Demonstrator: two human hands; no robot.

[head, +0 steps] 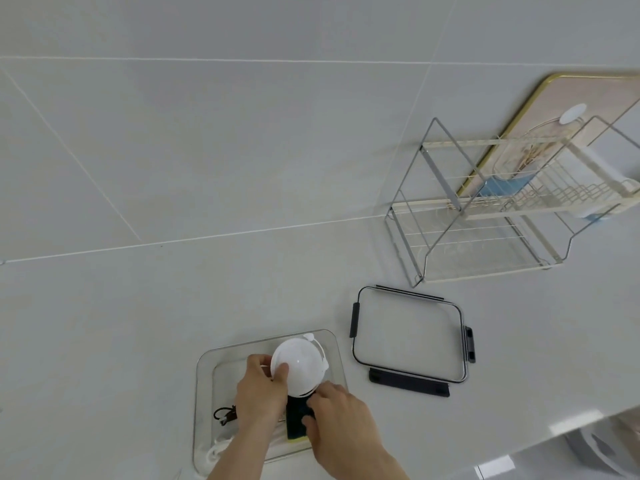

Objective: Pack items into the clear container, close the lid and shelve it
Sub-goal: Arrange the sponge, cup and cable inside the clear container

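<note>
The clear container (204, 393) lies open on the white counter near the front edge. My left hand (261, 386) grips the rim of a round white plastic piece (301, 365) held tilted over the container's far half. My right hand (337, 420) holds a dark sponge with a yellow edge (294, 424) inside the container, just under the white piece. A dark looped cord (224, 414) and a white cord (216, 452) lie in the container's left part. The clear lid with dark clips (408, 336) rests flat on the counter to the right.
A two-tier wire shelf rack (485, 216) stands at the back right, holding a blue and white item on its upper tier. A gold-rimmed board (554, 105) leans on the tiled wall behind it. The counter's edge (519, 441) runs at the lower right.
</note>
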